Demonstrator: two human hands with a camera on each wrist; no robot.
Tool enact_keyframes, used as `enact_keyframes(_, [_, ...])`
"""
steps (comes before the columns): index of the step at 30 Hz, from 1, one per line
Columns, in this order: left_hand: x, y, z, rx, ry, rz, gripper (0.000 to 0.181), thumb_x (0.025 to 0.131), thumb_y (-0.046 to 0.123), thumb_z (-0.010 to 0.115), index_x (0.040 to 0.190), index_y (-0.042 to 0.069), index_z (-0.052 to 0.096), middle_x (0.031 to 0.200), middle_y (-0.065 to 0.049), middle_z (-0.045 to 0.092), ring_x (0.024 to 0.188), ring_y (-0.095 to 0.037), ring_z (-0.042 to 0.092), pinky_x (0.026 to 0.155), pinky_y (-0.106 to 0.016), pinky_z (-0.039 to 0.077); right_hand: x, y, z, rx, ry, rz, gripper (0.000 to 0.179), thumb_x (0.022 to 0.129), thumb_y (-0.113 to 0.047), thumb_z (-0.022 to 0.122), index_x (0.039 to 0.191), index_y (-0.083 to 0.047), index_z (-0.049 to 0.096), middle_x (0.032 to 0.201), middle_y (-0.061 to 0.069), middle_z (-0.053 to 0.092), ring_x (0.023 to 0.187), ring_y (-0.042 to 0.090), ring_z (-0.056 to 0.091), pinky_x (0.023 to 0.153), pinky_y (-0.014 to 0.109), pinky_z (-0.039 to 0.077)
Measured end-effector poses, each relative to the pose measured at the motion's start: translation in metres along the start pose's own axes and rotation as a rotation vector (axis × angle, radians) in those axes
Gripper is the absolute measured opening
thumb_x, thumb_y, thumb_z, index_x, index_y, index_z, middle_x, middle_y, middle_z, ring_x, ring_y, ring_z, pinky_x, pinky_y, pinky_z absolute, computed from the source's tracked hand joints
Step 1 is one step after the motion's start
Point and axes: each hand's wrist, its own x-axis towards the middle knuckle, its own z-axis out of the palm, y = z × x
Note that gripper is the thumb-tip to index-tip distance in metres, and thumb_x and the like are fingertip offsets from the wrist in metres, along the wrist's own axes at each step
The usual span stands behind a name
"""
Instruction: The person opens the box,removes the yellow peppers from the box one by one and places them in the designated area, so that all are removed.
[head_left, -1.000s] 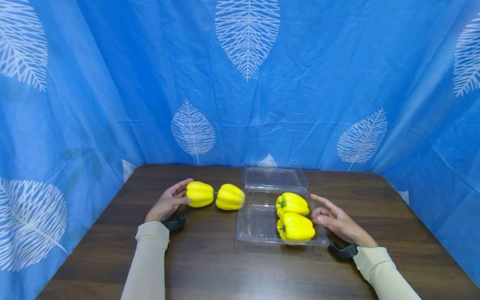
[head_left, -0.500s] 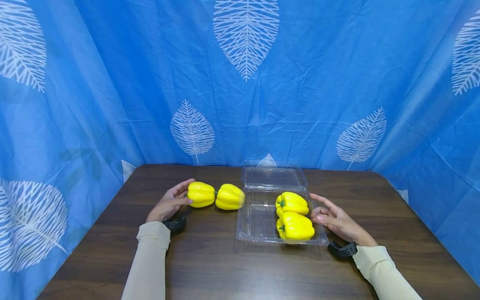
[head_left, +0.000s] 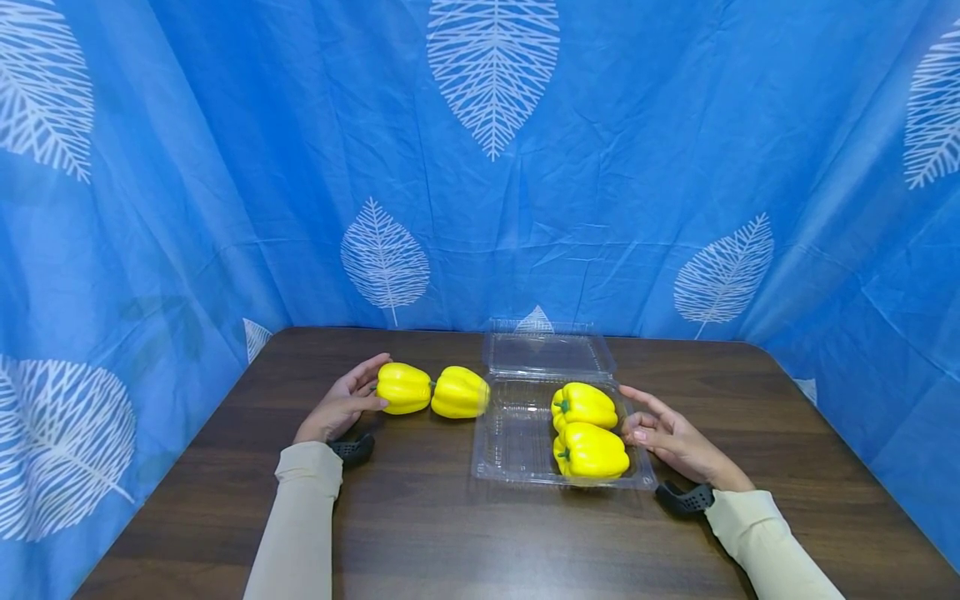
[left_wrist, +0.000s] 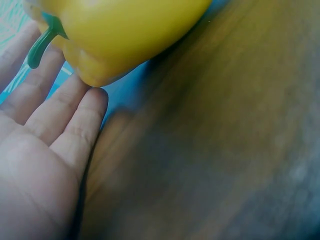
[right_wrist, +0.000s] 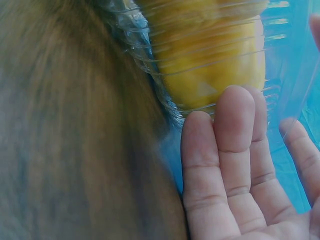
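Four-lobed yellow bell peppers lie before me in the head view. My left hand [head_left: 341, 408] is at the stem end of the leftmost bell pepper [head_left: 403, 388], thumb on its near side. In the left wrist view its fingers [left_wrist: 82, 117] are nearly straight beside the green stem [left_wrist: 44, 45]. A second bell pepper [head_left: 457, 392] sits just right of that one. Two more, a far bell pepper [head_left: 588, 407] and a near bell pepper [head_left: 594, 451], rest in the right half of a clear plastic clamshell container [head_left: 510, 450]. My right hand [head_left: 678, 442] touches the container's right wall with nearly straight fingers [right_wrist: 234, 120].
The clear lid [head_left: 551, 354] lies folded back behind the container. Everything stands on a dark wooden table [head_left: 465, 542]. A blue curtain [head_left: 615, 183] with white leaf prints hangs behind the table's far edge and at both sides.
The leftmost bell pepper and my left hand have shifted slightly to the right, toward the second pepper. The right hand and the container look unmoved.
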Motion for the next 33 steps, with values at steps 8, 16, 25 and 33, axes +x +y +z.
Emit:
enact_keyframes(8, [-0.002, 0.005, 0.001, 0.030, 0.016, 0.035, 0.089, 0.096, -0.005, 0.068, 0.170, -0.002, 0.019, 0.177, -0.023, 0.020, 0.162, -0.045, 0.023, 0.115, -0.024, 0.046, 0.000, -0.002, 0.002, -0.010, 0.011, 0.013, 0.058, 0.112, -0.007, 0.051, 0.155, -0.045, 0.044, 0.116, -0.001, 0.068, 0.109, 0.013, 0.068, 0.103, 0.024, 0.056])
enact_keyframes(16, [-0.005, 0.021, 0.003, 0.154, 0.070, 0.096, 0.087, 0.096, -0.001, 0.073, 0.168, -0.003, 0.025, 0.176, -0.024, 0.026, 0.164, -0.041, 0.021, 0.132, -0.055, 0.018, 0.000, -0.001, 0.001, -0.008, 0.010, 0.008, 0.059, 0.111, -0.006, 0.051, 0.155, -0.045, 0.044, 0.116, -0.002, 0.068, 0.109, 0.012, 0.068, 0.103, 0.023, 0.056])
enact_keyframes(25, [-0.006, 0.038, 0.010, 0.206, 0.122, 0.143, 0.077, 0.102, 0.006, 0.071, 0.167, -0.001, 0.031, 0.174, -0.022, 0.031, 0.163, -0.038, 0.025, 0.132, -0.056, 0.020, 0.001, -0.001, 0.001, 0.002, 0.004, 0.002, 0.059, 0.111, -0.005, 0.051, 0.155, -0.045, 0.045, 0.116, -0.002, 0.068, 0.109, 0.012, 0.068, 0.103, 0.024, 0.056])
enact_keyframes(33, [-0.007, 0.056, 0.024, 0.209, 0.173, 0.201, 0.070, 0.103, 0.007, 0.070, 0.165, -0.001, 0.037, 0.171, -0.020, 0.039, 0.160, -0.036, 0.034, 0.130, -0.052, 0.027, 0.000, -0.002, 0.002, -0.003, 0.009, 0.005, 0.059, 0.111, -0.006, 0.051, 0.154, -0.045, 0.045, 0.116, -0.002, 0.068, 0.108, 0.012, 0.067, 0.102, 0.024, 0.056])
